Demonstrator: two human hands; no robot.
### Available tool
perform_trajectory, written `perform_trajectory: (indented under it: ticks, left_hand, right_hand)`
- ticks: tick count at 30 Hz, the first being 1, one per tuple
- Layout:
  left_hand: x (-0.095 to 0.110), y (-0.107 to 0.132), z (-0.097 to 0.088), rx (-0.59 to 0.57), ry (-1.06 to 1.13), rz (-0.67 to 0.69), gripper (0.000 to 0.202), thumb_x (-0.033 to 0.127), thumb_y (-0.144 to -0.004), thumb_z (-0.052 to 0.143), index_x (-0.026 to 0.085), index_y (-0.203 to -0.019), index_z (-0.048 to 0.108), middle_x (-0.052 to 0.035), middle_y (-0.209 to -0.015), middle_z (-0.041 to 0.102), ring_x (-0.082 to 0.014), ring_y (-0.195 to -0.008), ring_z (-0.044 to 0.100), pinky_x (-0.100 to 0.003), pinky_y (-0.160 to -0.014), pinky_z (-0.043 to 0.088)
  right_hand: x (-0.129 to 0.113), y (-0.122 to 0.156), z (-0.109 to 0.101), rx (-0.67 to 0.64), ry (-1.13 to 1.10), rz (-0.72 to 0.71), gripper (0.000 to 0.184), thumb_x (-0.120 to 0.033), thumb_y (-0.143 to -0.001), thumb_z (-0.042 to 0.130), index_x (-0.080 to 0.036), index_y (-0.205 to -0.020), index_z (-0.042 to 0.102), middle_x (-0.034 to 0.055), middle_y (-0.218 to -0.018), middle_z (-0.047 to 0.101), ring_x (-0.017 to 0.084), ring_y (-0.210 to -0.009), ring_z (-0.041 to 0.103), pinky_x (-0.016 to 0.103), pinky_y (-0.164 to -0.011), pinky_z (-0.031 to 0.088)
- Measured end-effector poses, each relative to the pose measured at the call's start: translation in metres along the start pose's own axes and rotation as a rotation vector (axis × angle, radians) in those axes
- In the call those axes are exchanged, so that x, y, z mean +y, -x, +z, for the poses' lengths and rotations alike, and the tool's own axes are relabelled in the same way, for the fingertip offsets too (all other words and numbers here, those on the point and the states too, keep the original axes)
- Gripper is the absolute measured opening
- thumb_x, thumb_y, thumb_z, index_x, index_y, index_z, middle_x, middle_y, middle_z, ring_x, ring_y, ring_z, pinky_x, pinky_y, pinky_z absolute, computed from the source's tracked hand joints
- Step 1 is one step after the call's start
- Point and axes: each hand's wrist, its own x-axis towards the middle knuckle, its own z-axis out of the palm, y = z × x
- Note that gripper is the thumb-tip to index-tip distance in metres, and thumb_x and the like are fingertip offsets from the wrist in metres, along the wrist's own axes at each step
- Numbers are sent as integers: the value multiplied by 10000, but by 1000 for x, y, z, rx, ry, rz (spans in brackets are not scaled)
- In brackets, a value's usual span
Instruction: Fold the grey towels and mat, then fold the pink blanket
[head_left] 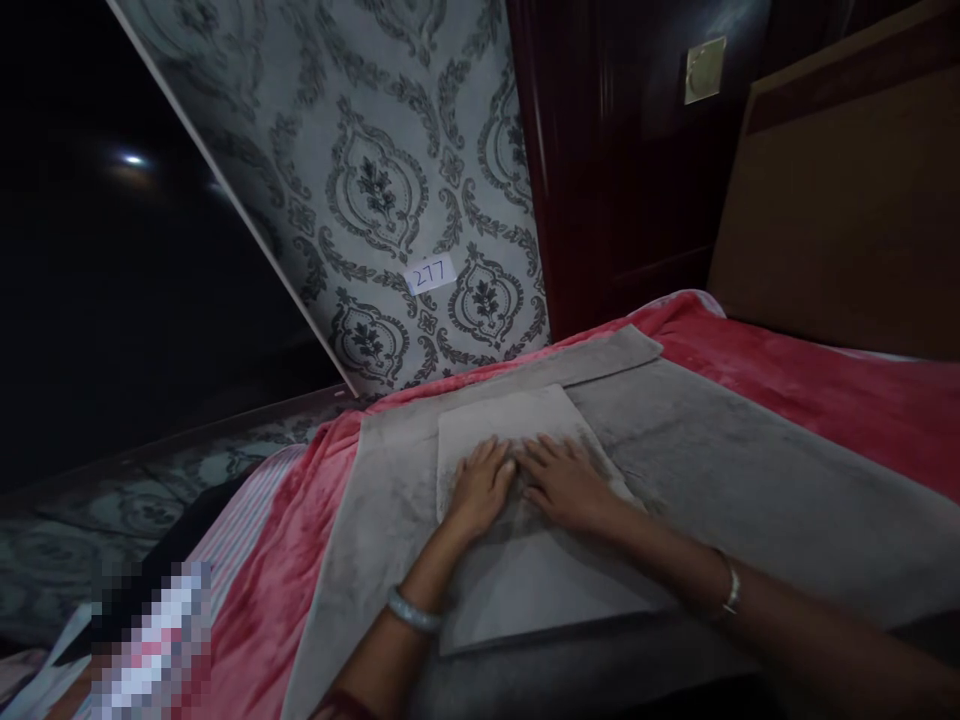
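Note:
Both of my hands rest side by side on a pale grey, flat, rectangular piece (517, 410); I cannot tell whether it is folded cloth or a board. My left hand (480, 485) lies flat with its fingers stretched out near the piece's left side. To its right, my right hand (566, 482) is spread flat, with the fingertips pointing toward the left hand. Neither hand holds anything. The piece lies on a large grey plush cloth (720, 460), whose far edge has a folded strip. Part of the piece is hidden under my hands and forearms.
A red plush blanket (795, 390) lies under the grey cloth, with a striped edge (251, 500) at the left. Behind stands a patterned wall (375, 190) with a paper label (430, 273) reading 277. A large cardboard box (855, 220) is at the right, a dark screen-like panel (135, 280) at left.

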Motion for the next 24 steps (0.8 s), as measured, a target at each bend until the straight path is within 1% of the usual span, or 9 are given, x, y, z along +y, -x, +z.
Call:
perform_trajectory:
  ticks: [1, 3, 6, 11, 14, 16, 19, 22, 24]
  left_hand:
    - [-2, -11, -3, 4, 5, 43, 529, 392, -1018, 231, 292, -1508, 401, -20, -1618, 310, -199, -1512, 213, -496, -1219, 187]
    - [-10, -35, -4, -32, -35, 110, 515, 397, -1016, 250, 326, -1506, 393, 1, -1616, 312, -194, -1518, 190, -525, -1221, 145]
    - [-27, -63, 2, -100, -120, 133, 529, 427, -1010, 284, 334, -1527, 342, 5, -1633, 260, -220, -1526, 153, -572, -1214, 111]
    - [-50, -92, 8, -106, -182, 130, 570, 487, -1000, 280, 333, -1548, 295, 20, -1645, 223, -219, -1530, 136, -542, -1225, 74]
    - [-54, -105, 5, -70, -207, 31, 566, 520, -983, 306, 380, -1530, 326, 64, -1633, 262, -205, -1525, 163, -491, -1236, 79]
    - [-56, -112, 3, -21, -212, -85, 585, 524, -982, 271, 338, -1532, 345, 16, -1627, 297, -243, -1519, 185, -524, -1228, 93]
    - [-59, -119, 1, 32, -202, -224, 629, 503, -984, 195, 245, -1535, 356, -85, -1615, 320, -314, -1511, 196, -628, -1195, 87]
    - [-59, -116, -6, 17, -170, -266, 670, 541, -967, 238, 228, -1557, 293, -84, -1639, 246, -288, -1520, 178, -610, -1199, 120]
    - [-55, -105, -10, 16, -156, -268, 701, 551, -964, 237, 210, -1576, 225, -77, -1657, 167, -253, -1529, 142, -573, -1209, 135]
  right_hand:
    - [-4, -3, 3, 14, -17, -54, 607, -389, -946, 464, -216, -1524, 401, 117, -1604, 284, 334, -1499, 182, 608, -1189, 144]
    - [-10, -5, 11, 25, -49, -123, 613, -414, -951, 462, -217, -1528, 394, 108, -1617, 251, 316, -1513, 132, 589, -1202, 116]
    - [-10, -3, 23, 26, -81, -133, 597, -409, -964, 445, -258, -1537, 376, 84, -1628, 220, 299, -1519, 108, 587, -1206, 90]
    - [-7, -1, 24, -10, -102, -117, 606, -398, -958, 455, -265, -1542, 367, 67, -1632, 191, 302, -1518, 111, 589, -1208, 86]
    - [-8, -2, 21, -15, -110, -98, 605, -377, -955, 454, -270, -1544, 360, 53, -1636, 169, 293, -1521, 98, 585, -1211, 83]
    - [-8, -2, 20, -8, -113, -93, 607, -373, -954, 454, -284, -1546, 353, 41, -1639, 158, 284, -1523, 90, 578, -1211, 84]
    - [-9, -2, 19, -7, -120, -94, 608, -391, -952, 460, -295, -1543, 356, 30, -1641, 164, 275, -1523, 88, 562, -1213, 83]
    - [-9, 0, 19, -11, -130, -93, 608, -398, -950, 461, -281, -1539, 367, 37, -1641, 177, 273, -1524, 82, 553, -1214, 79]
    - [-7, 0, 20, 3, -141, -100, 616, -399, -944, 469, -276, -1539, 369, 43, -1641, 183, 277, -1523, 84, 554, -1212, 75]
